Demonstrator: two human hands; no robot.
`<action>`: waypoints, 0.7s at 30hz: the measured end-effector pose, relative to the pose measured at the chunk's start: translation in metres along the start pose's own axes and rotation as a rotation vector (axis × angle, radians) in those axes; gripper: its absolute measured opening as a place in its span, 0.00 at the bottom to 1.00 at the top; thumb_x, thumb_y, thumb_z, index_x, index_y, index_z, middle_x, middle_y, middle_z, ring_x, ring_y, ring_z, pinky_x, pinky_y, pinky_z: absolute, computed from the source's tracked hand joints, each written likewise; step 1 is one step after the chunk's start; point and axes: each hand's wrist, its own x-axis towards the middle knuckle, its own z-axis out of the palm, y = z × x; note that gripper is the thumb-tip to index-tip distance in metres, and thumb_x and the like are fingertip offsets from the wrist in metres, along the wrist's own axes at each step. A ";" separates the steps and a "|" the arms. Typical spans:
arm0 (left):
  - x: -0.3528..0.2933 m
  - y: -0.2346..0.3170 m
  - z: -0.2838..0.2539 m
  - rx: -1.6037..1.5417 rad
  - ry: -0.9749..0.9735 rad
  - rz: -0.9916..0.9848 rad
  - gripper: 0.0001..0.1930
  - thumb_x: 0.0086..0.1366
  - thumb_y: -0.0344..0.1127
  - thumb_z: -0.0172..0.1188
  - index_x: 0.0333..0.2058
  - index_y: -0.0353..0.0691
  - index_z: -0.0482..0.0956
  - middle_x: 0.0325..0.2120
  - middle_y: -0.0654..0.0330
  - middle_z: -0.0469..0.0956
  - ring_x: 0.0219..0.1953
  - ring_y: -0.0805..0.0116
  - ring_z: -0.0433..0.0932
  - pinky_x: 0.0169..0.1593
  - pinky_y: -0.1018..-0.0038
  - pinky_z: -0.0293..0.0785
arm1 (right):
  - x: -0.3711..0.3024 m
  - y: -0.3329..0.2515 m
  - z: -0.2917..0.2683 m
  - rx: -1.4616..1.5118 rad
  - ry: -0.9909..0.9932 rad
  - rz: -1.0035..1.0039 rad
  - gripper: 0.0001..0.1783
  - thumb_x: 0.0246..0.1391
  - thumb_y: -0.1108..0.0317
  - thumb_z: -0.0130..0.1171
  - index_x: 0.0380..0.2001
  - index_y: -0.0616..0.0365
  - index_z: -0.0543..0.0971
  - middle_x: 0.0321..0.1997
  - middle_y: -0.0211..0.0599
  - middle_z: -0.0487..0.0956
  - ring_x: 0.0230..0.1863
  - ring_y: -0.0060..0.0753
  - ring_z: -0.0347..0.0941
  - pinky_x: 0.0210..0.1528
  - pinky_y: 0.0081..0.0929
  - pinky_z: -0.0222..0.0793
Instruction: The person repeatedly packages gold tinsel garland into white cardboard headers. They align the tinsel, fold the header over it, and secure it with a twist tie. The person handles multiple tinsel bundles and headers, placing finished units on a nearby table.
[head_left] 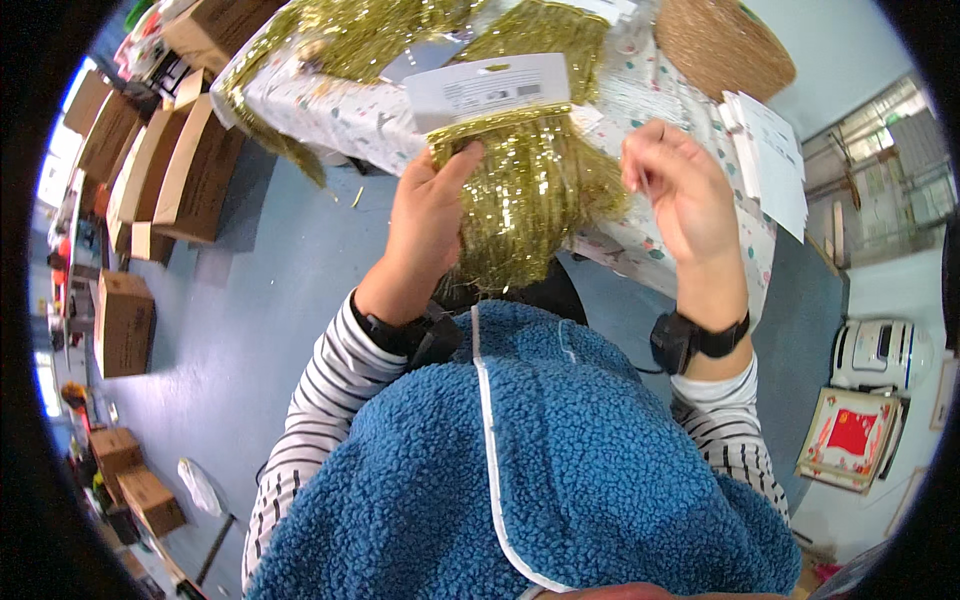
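My left hand (428,205) grips a bundle of gold tinsel fringe (510,200) near its top, thumb in front. A white header card (490,90) with a slot for hanging runs along the upper edge of the fringe. The shiny strands hang down over the table's front edge toward my lap. To the right of the fringe, my right hand (685,185) is raised with its fingers curled into a pinch. A small thin piece seems to show at its fingertips, too small to name. More gold fringe (530,40) lies behind on the table.
A patterned white tablecloth (350,125) covers the table. At the far right stand a round tan roll (725,45) and a stack of white cards (765,165). Open cardboard boxes (190,165) stand on the blue floor at left, with a closed carton (125,325) nearer.
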 end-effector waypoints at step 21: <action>-0.003 -0.001 0.003 0.079 -0.044 0.081 0.15 0.73 0.28 0.52 0.56 0.31 0.73 0.50 0.55 0.80 0.49 0.68 0.79 0.54 0.71 0.77 | -0.018 0.021 0.051 0.031 -0.123 0.172 0.07 0.61 0.76 0.59 0.42 0.65 0.80 0.32 0.28 0.78 0.31 0.17 0.70 0.35 0.16 0.66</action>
